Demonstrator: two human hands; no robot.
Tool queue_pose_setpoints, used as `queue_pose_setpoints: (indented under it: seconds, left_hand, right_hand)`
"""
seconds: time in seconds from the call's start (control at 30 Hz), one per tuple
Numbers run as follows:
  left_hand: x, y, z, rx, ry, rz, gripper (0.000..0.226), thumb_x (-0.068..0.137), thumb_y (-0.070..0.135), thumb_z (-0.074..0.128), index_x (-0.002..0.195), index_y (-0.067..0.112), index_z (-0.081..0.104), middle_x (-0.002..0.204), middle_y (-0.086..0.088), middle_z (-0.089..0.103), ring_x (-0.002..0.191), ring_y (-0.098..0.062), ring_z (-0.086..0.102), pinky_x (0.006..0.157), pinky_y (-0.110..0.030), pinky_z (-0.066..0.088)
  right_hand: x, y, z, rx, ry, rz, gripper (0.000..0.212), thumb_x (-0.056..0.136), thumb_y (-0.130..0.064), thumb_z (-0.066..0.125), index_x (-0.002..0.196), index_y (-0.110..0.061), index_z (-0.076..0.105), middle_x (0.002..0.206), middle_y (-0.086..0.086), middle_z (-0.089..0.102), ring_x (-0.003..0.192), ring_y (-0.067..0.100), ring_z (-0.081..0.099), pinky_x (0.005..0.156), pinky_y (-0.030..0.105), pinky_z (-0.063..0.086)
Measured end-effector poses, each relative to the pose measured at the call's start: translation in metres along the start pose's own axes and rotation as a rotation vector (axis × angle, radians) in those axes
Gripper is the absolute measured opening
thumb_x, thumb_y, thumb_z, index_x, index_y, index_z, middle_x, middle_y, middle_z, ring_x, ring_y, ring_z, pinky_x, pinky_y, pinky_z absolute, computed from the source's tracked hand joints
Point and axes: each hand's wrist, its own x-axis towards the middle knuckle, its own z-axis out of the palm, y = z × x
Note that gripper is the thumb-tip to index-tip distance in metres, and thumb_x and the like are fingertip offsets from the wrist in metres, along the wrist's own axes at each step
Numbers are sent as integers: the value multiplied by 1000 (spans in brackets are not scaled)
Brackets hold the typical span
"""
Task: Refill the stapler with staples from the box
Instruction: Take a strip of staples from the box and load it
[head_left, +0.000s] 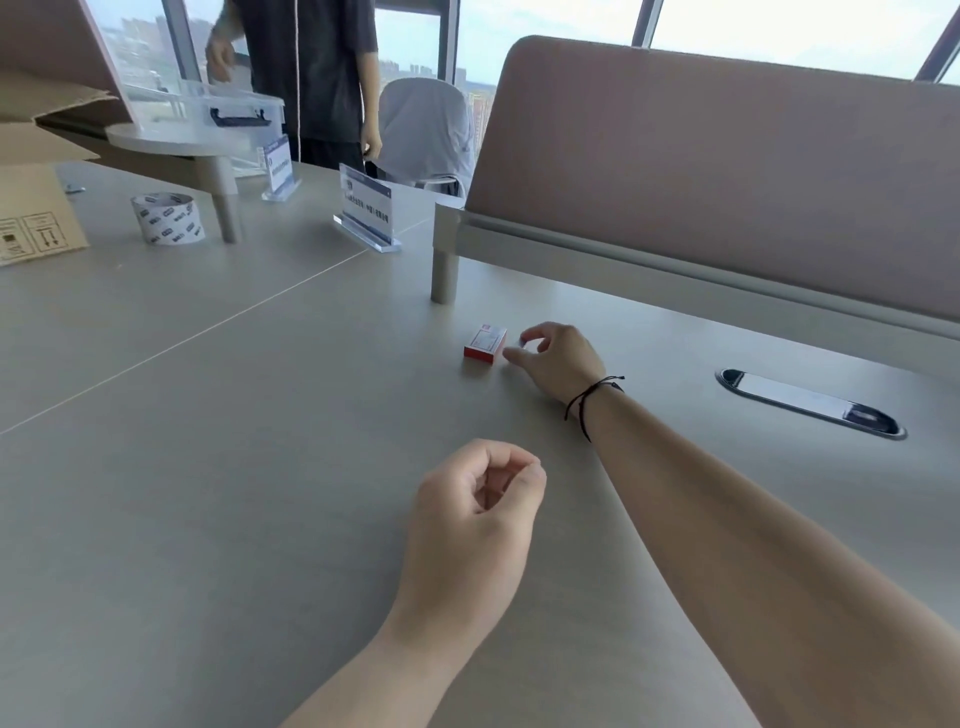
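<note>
Staple box (484, 341): a small red and white box is seen lying flat on the grey table (208, 467), below the post of the desk divider (727, 171); its print is too small to be read.
Right hand (558, 364): it is placed just beside the box on its right, fingers curled, thumb and forefinger apart; something small and pale is glimpsed at the fingertips (523, 339), but what it is cannot be told. Contact with the box cannot be made out.
Wrist cord (589, 402): a dark string is worn on the right wrist.
Left hand (475, 514): it is held nearer the camera, loosely closed, with nothing seen in it.
Stapler: none can be made out.
Cable slot (810, 404): it is set into the table at right.
</note>
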Motion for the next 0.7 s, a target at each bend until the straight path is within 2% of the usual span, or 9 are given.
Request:
queue_pose_setpoints:
  seconds: [0.1, 0.2, 0.37, 0.47, 0.57, 0.7]
  left_hand:
    - [0, 0, 1, 7, -5, 3, 13, 89, 14, 68, 78, 19, 72, 59, 10, 62, 53, -11, 53, 53, -31, 44]
    - [2, -2, 1, 3, 1, 0, 12, 89, 14, 68, 79, 18, 72, 60, 10, 62, 54, -11, 54, 54, -32, 43]
    - [3, -1, 0, 18, 1, -15, 12, 89, 14, 68, 79, 19, 72, 60, 8, 62, 52, -12, 52, 54, -34, 44]
    - [2, 1, 0, 48, -17, -18, 14, 89, 14, 67, 77, 18, 71, 58, 6, 59, 48, -14, 49, 51, -32, 42]
    - [1, 4, 0, 71, -31, -29, 15, 90, 15, 66, 76, 12, 70, 59, -2, 58, 46, -18, 46, 48, -31, 40]
    - [-7, 7, 4, 103, -111, -6, 17, 88, 18, 67, 71, 13, 70, 56, 5, 58, 45, -16, 47, 49, -30, 41]
  right_hand:
    - [-4, 3, -3, 75, 21, -37, 24, 79, -54, 71, 95, -36, 68, 99, -7, 62, 94, 17, 63, 80, 31, 49]
    - [-11, 6, -9, 171, 31, -65, 21, 80, -47, 75, 93, -31, 71, 94, -4, 66, 87, 16, 63, 75, 28, 46]
    - [-45, 13, -26, 288, -23, -72, 18, 81, -37, 79, 91, -24, 74, 78, -10, 61, 67, 6, 55, 65, 23, 44]
    - [-81, 16, -41, 336, -68, -56, 19, 81, -31, 81, 94, -18, 76, 76, -7, 61, 64, 8, 53, 62, 21, 42]
    - [-123, 23, -61, 398, -131, -23, 17, 80, -26, 83, 94, -18, 76, 80, -2, 65, 67, 11, 55, 65, 24, 44]
    - [-190, 46, -101, 425, -209, -7, 14, 83, -20, 81, 95, -17, 77, 82, -3, 67, 72, 12, 56, 68, 28, 44]
